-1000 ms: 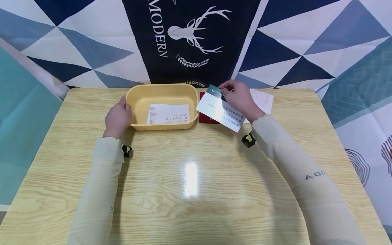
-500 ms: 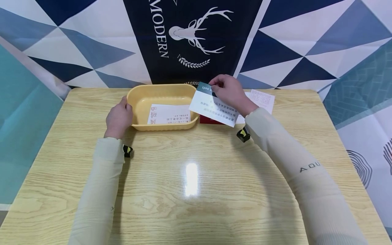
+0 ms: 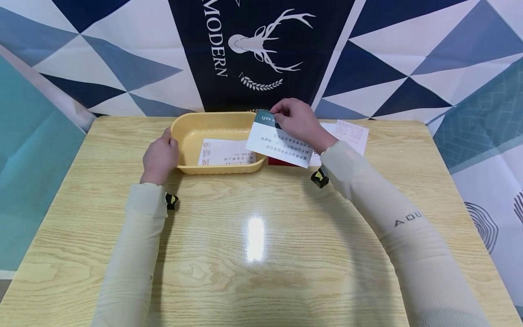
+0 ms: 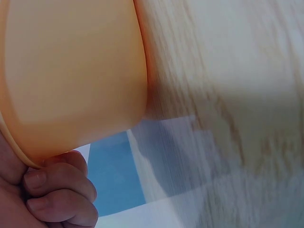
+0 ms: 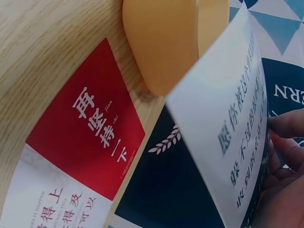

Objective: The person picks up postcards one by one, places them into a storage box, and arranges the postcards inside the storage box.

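My left hand [image 3: 160, 156] grips the left end of a yellow plastic basket [image 3: 210, 170], its fingers curled over the rim in the left wrist view. Inside the basket lies a white card [image 3: 227, 152] with red and black print. My right hand [image 3: 298, 120] pinches a white and green card [image 3: 282, 141] by its green end. That card is tilted, its left corner over the basket's right rim. In the right wrist view the card [image 5: 228, 123] bends slightly, with the basket [image 5: 161, 42] behind it.
Right of the basket, a red card [image 5: 90, 118] lies on the wooden table [image 3: 253, 290], partly covered in the head view. Beside it is a white card [image 3: 352, 135] with pink print. A patterned wall cloth [image 3: 261, 50] hangs behind the table.
My right hand has moved left with the white and green card, bringing it from beside the basket to over its right rim. The left hand keeps its grip on the basket.
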